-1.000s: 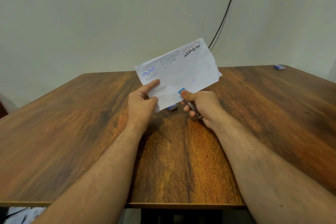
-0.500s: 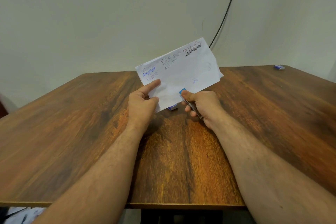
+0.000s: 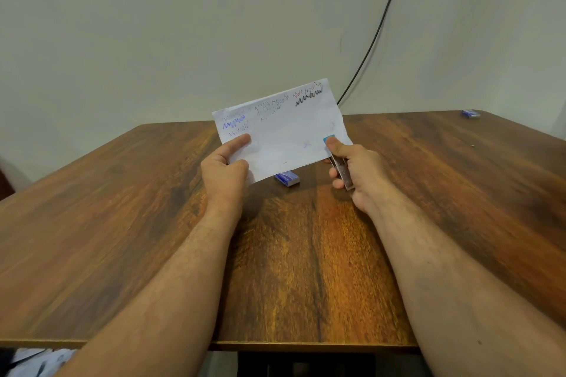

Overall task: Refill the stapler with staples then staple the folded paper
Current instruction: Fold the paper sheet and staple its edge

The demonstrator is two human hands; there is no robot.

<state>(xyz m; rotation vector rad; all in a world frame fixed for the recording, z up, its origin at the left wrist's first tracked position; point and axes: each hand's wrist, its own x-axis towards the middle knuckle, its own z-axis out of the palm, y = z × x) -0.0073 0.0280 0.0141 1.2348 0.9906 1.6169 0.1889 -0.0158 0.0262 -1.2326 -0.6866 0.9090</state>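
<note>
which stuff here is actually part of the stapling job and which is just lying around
In use:
- folded paper, pinched by the left hand
- stapler, gripped in the right hand at the paper's right edge
- small blue box on the table under the paper, probably the staples

Lying about:
- second blue box at the far right corner
- black cable down the wall

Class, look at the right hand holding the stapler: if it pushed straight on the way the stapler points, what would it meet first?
The right hand aims the stapler at the paper, whose edge already appears to sit in it. Going on, it would run further onto the paper; depth is uncertain.
</note>
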